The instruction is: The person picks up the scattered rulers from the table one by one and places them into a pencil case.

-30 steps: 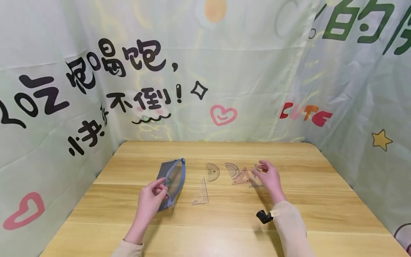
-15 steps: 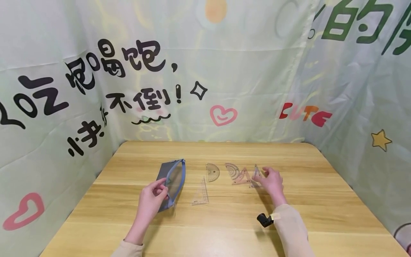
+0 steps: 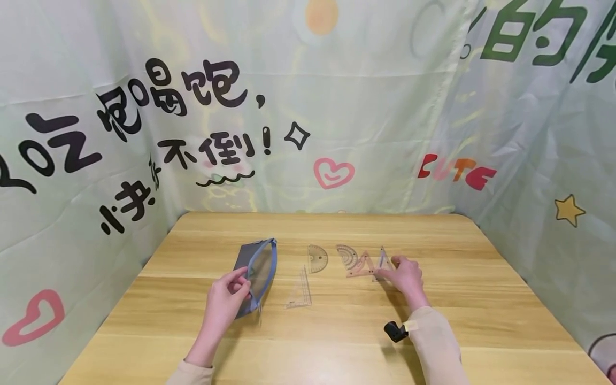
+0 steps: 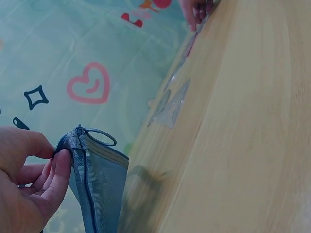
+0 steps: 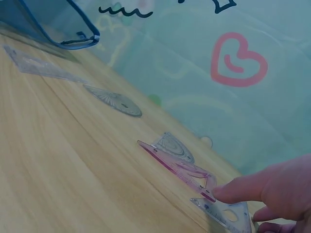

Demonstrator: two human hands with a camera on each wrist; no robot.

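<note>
My left hand (image 3: 228, 294) pinches the rim of a blue-grey zip pouch (image 4: 104, 187) whose mouth gapes to the right. In the left wrist view, thumb and fingertips meet at the pouch's edge beside its zip pull. My right hand (image 3: 406, 278) is low over a clear set square (image 5: 228, 213), thumb and fingers spread about it. The thumb tip is by the end of a pink set square (image 5: 177, 167); whether it touches is unclear. Left of these lie a fan-shaped protractor (image 3: 347, 256), a half-round protractor (image 3: 317, 259) and another clear set square (image 3: 302, 294).
The pieces lie flat on a wooden table (image 3: 337, 342). Printed cloth (image 3: 375, 117) hangs behind the table and along both sides. A small black device (image 3: 395, 331) is fixed at the right sleeve (image 3: 435, 342).
My right hand has come down and its thumb and fingers have drawn nearer the clear set square. My left hand and the pouch have stayed in place.
</note>
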